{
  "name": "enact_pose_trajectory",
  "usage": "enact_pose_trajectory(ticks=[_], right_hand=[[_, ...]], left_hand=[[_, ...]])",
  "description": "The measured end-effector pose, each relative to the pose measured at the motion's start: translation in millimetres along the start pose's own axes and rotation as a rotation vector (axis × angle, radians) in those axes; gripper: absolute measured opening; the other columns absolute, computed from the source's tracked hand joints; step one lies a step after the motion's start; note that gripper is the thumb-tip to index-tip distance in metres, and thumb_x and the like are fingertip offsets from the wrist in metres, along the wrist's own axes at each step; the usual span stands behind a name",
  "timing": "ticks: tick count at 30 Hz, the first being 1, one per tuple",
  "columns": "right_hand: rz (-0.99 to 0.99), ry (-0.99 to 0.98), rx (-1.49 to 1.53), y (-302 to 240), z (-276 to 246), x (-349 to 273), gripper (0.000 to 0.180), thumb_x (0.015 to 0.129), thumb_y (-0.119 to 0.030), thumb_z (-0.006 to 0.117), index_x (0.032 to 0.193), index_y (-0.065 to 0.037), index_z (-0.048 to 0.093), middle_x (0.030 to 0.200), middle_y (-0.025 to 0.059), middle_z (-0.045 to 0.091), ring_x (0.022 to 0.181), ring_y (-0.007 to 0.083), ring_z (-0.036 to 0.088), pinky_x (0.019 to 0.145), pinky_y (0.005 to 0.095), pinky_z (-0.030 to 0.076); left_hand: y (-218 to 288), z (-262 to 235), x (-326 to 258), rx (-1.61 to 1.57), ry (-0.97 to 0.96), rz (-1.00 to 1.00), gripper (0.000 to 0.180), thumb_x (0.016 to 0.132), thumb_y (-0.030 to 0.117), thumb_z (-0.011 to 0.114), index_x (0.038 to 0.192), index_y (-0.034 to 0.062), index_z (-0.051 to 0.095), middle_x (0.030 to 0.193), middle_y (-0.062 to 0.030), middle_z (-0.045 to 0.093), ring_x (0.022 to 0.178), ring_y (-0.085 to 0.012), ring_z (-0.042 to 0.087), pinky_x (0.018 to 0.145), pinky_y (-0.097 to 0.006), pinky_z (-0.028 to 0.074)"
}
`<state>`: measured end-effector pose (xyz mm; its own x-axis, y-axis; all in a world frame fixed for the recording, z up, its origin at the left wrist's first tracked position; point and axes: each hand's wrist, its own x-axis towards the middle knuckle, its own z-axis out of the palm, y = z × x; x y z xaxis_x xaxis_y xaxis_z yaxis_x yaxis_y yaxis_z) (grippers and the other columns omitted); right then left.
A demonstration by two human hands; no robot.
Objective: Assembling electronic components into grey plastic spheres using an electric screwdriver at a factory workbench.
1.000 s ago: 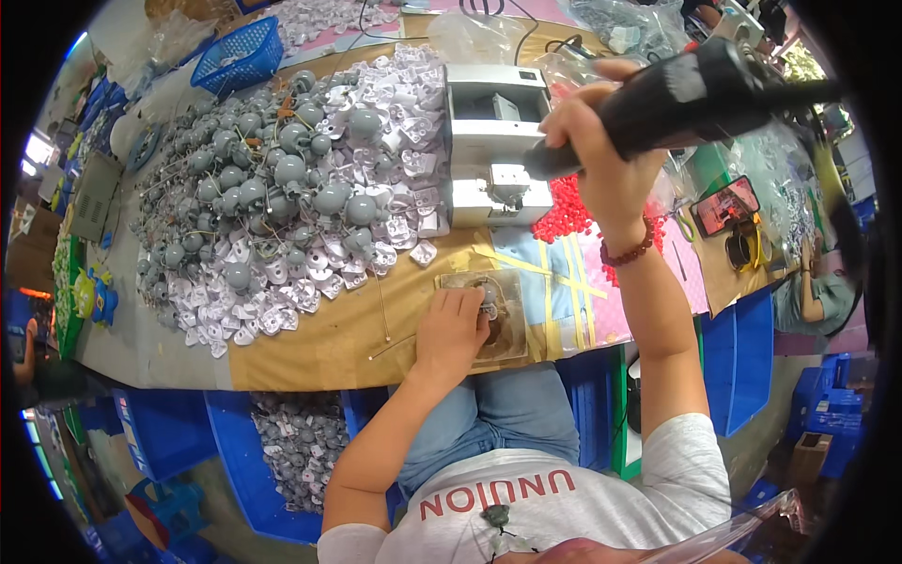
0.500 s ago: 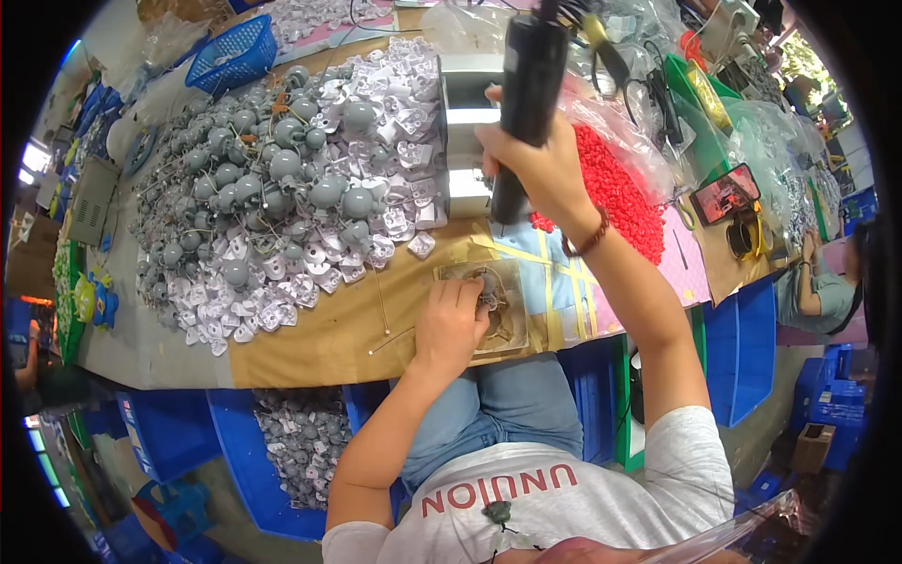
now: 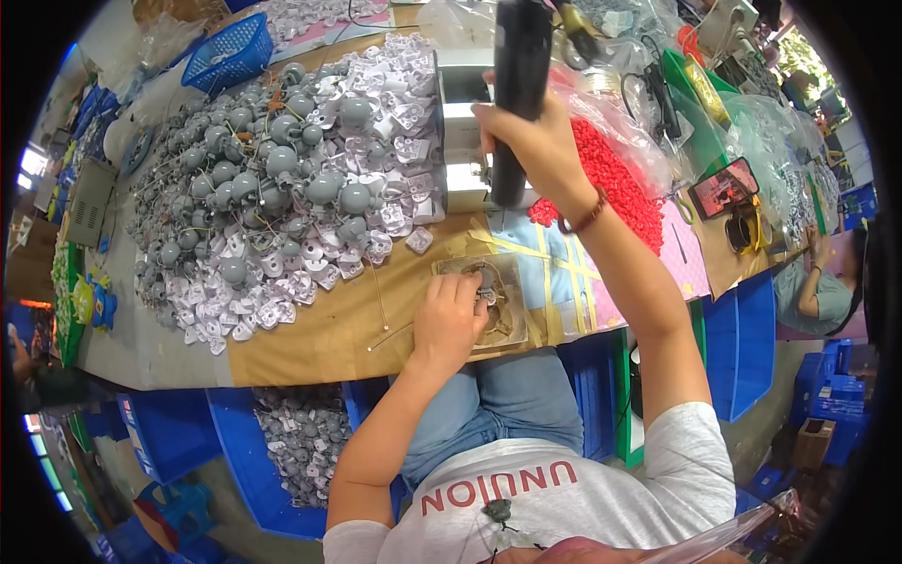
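Note:
My right hand (image 3: pixel 552 160) is wrapped round a black electric screwdriver (image 3: pixel 520 80), held upright over the table. Its lower end hangs by the open side of a metal-sided tray (image 3: pixel 462 132). Close to the front edge, my left hand (image 3: pixel 445 321) rests on a flat, tan fixture block (image 3: pixel 510 282). Its fingertips press on a small grey part (image 3: pixel 487 279) set in the block; the fingers hide some of that part. Left of this hand, thin wires with white ends (image 3: pixel 383 305) lie on the brown table covering.
Grey ball-shaped parts (image 3: pixel 280 162) and white plastic pieces (image 3: pixel 324 273) are heaped to the left. Small red pieces (image 3: pixel 615 179) lie in a pile at right, near a phone (image 3: pixel 725 188) and yellow tape (image 3: pixel 752 233). A blue basket (image 3: pixel 225 52) stands at far left.
My right hand and the screwdriver have shifted slightly left and upward in the view. The left hand stays nearly in place on the grey part.

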<state>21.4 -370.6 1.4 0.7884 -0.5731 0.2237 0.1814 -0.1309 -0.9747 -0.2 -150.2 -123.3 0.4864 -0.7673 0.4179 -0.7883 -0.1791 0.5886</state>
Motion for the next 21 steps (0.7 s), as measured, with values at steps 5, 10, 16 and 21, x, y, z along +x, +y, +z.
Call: enact_pose_trajectory(ticks=[5,10,16,21], right_hand=[[0.055,-0.096,0.068,-21.8,10.2,-69.6,0.049,0.086,0.004,0.066,0.132,0.006,0.048,0.074,0.0083,0.064,0.062,0.0164,0.063,0.063,0.0307,0.052],[-0.052,-0.164,0.063,-2.0,7.2,-98.8,0.056,0.085,0.011,0.063,0.136,0.001,0.043,0.077,0.008,0.064,0.067,0.015,0.064,0.065,0.0295,0.052],[-0.083,-0.188,0.051,11.9,8.9,-107.1,0.055,0.085,0.009,0.064,0.135,0.001,0.043,0.081,0.0081,0.065,0.069,0.0134,0.063,0.066,0.0287,0.053],[-0.153,-0.246,-0.081,20.3,4.9,-115.9,0.054,0.084,0.009,0.067,0.133,0.0,0.043,0.085,0.0079,0.064,0.073,0.0121,0.063,0.067,0.0277,0.053]], left_hand=[[1.4,-0.3,-1.7,0.005,-0.034,-0.045,0.037,0.078,0.007,0.076,0.113,0.0022,0.062,0.1,-0.0145,0.062,0.096,-0.036,0.058,0.083,-0.045,0.05],[-4.5,7.1,-4.3,0.072,0.013,0.006,0.042,0.076,0.009,0.076,0.116,0.006,0.061,0.103,-0.0086,0.063,0.099,-0.03,0.06,0.08,-0.042,0.053],[-4.7,5.8,-5.1,0.093,0.013,0.011,0.044,0.076,0.009,0.075,0.117,0.0065,0.061,0.103,-0.0071,0.063,0.099,-0.0285,0.06,0.079,-0.041,0.054],[-5.5,5.7,-2.4,0.038,0.023,0.019,0.035,0.077,0.009,0.075,0.109,0.0065,0.06,0.101,-0.0085,0.061,0.097,-0.0306,0.06,0.078,-0.043,0.053]])
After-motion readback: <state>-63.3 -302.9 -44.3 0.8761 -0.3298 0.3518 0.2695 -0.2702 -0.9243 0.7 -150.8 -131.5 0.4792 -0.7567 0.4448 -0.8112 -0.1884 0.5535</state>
